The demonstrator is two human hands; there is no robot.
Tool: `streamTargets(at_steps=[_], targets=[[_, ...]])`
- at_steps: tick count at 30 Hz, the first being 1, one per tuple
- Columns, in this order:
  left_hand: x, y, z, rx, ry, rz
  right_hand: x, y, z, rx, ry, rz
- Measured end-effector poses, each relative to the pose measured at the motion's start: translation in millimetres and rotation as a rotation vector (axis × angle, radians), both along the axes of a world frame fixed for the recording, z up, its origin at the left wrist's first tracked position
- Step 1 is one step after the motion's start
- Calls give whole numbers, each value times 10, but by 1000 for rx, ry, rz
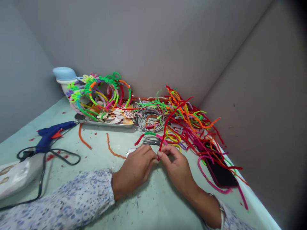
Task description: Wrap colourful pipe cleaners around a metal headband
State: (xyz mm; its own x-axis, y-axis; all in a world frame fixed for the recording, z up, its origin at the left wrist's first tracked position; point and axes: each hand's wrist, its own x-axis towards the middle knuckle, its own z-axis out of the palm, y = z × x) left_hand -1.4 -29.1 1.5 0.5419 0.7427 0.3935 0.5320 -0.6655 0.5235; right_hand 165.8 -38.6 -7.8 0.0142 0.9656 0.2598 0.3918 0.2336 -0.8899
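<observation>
Both hands meet over the table's middle on a red pipe cleaner (164, 131), which rises upward from between my fingertips. My left hand (137, 165) is closed, its thumb and fingers pinching the lower end. With thumb and forefinger my right hand (176, 164) pinches the same red stem just beside it. Right behind the hands lie scissors (151, 142) with dark blades and yellow handles, partly covered. A short red, green and pink pipe cleaner piece (149, 134) rests by the blades. Some crumpled foil (130, 152) shows past my left hand.
A metal tray (105, 124) holds shells and colourful pipe cleaner rings (103, 92). Coiled wire (151, 119) sits beside a tangled pipe cleaner heap (184, 111). A phone (222, 171) lies right; a blue glue gun (49, 135) with its cord, left. Walls stand behind and right.
</observation>
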Motion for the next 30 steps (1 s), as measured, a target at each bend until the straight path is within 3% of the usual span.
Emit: streamTargets(at_steps=[7, 10, 30], targets=[[-20, 29, 41, -87, -115, 36, 94, -1, 1, 355, -216, 177], [-23, 30, 63, -76, -148, 4, 116, 26, -7, 430, -283, 179], [-41, 21, 89, 79, -85, 21, 108, -4, 75, 400, -426, 196]])
